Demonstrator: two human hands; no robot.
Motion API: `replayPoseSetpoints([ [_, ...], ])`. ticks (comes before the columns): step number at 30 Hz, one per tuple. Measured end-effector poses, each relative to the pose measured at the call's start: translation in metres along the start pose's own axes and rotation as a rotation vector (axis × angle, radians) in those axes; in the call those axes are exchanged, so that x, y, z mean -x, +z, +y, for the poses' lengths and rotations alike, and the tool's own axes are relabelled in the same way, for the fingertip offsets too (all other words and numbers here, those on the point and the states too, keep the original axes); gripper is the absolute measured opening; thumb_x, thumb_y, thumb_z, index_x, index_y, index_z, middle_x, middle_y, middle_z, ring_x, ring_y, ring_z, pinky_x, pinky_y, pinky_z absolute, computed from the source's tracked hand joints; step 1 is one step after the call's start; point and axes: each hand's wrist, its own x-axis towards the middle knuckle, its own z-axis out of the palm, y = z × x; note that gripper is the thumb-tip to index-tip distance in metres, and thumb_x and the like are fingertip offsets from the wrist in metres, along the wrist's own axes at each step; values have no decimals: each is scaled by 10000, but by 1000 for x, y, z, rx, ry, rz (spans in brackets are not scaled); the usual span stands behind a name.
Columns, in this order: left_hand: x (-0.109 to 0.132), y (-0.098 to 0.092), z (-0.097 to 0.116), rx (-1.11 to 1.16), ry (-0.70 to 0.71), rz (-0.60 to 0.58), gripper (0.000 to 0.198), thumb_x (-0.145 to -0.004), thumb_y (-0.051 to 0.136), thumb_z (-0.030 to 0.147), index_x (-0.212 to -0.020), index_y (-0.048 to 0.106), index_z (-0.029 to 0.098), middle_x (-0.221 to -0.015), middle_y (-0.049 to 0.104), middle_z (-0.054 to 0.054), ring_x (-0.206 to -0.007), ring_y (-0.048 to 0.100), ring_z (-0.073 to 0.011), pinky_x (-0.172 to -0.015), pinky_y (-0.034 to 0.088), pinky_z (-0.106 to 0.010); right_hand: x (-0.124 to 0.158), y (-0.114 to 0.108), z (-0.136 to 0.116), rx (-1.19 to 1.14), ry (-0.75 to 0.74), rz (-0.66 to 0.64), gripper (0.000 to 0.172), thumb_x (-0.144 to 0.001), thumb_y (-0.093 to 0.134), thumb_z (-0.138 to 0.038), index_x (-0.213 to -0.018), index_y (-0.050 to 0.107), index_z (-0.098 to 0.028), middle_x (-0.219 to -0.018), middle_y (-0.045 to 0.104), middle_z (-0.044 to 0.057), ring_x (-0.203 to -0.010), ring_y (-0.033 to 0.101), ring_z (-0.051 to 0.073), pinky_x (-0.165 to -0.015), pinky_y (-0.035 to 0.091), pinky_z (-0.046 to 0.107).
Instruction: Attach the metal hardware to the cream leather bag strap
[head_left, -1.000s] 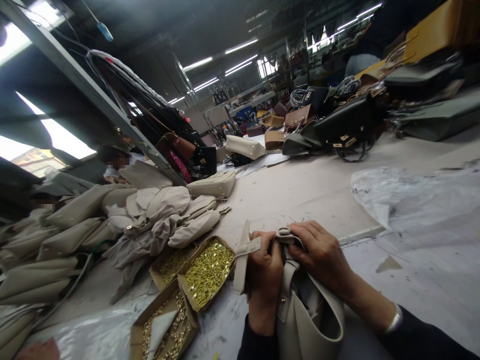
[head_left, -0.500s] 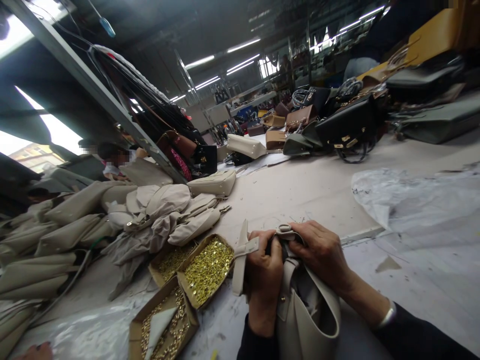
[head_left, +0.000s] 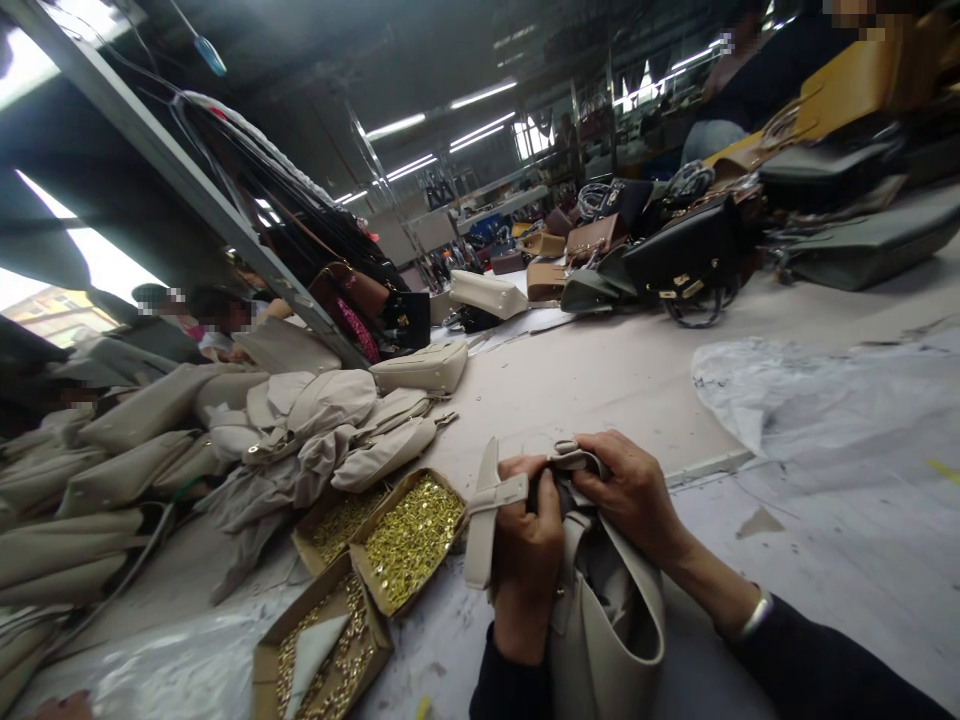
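A light grey-beige handbag [head_left: 611, 640] stands in front of me on the table, its mouth gaping toward the right. My left hand [head_left: 529, 545] is closed on the bag's upper edge, thumb on top. A strap [head_left: 484, 520] with a loop around it sticks out past the left knuckles. My right hand [head_left: 630, 490] pinches a folded strap end [head_left: 577, 457] at the bag's top, close to the left thumb. What lies under the fingers is hidden. Just left of the bag is a cardboard tray [head_left: 457, 540] of small gold-coloured metal pieces [head_left: 412, 530].
Another cardboard box [head_left: 382, 650] holds gold pieces and a pale scrap. Beige bags [head_left: 300, 410] are heaped at the left, black and brown handbags [head_left: 690, 250] at the back. Clear plastic sheeting [head_left: 810, 400] lies at the right. Other people [head_left: 225, 320] are behind the heap.
My right hand has moved slightly left and up, with the folded strap end more lifted and spread. The left hand keeps its hold. The whole view has shifted a little.
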Motion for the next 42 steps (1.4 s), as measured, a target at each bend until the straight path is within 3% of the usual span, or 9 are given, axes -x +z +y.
replayPoseSetpoints([
  [5,10,-48,48,-117,275,456,158,-950,632,143,-1050,653,264,-960,605,-28,-840,606,-199,-770,560,-356,-2,-4,8,-98,64,35,241,-894,623,-190,-1121,704,-205,-1034,731,70,-937,674,248,-842,543,387],
  [8,-6,-95,62,-43,196,772,141,-1021,508,273,-917,600,249,-759,435,0,-636,427,-175,-642,491,-329,-7,-11,15,-318,198,19,264,-846,656,-241,-1088,753,-196,-1018,758,63,-926,704,240,-837,578,362],
  [10,-29,-119,54,134,106,802,126,-948,582,305,-852,593,224,-744,474,4,-642,453,-169,-647,494,-319,-11,-17,19,-481,303,-20,280,-817,674,-275,-1060,780,-186,-980,774,56,-892,723,236,-810,595,337],
  [12,-54,-128,35,345,-90,662,106,-851,673,289,-841,625,195,-804,577,-7,-711,544,-167,-687,524,-308,-14,-21,19,-606,376,-86,303,-793,678,-282,-1050,794,-173,-957,781,55,-868,729,237,-785,602,324],
  [16,-74,-100,-4,507,-547,34,325,-778,808,384,-984,704,155,-1010,693,-77,-894,638,-190,-775,556,-281,-13,-20,9,-675,391,-228,290,-790,648,-235,-1034,788,-167,-955,773,48,-867,711,230,-772,587,312],
  [19,-62,-65,-10,599,-688,-342,464,-774,826,462,-1075,712,127,-1147,696,-140,-1021,661,-236,-865,564,-318,-9,-15,0,-615,366,-249,284,-801,638,-234,-1043,773,-173,-922,761,32,-818,695,211,-732,565,292],
  [22,-48,-42,-1,686,-757,-539,478,-756,835,416,-1106,681,129,-1141,705,-133,-1051,675,-242,-910,549,-318,-5,-12,-6,-497,328,-161,289,-815,635,-246,-1070,758,-192,-932,756,21,-807,690,202,-748,557,296],
  [29,-39,-28,6,706,-720,-689,516,-690,622,134,-1204,646,170,-1169,700,-80,-1046,661,-211,-808,538,-243,3,-9,-10,-231,186,-3,381,-893,584,-246,-1262,679,-216,-1184,733,64,-1044,694,239,-910,559,371],
  [42,-4,-17,-12,729,-721,-354,264,-733,673,211,-986,716,149,-942,700,-51,-855,630,-173,-781,502,-237,19,0,-21,-124,52,-121,392,-965,585,-163,-1341,611,-268,-1205,706,50,-1063,676,226,-900,561,354],
])
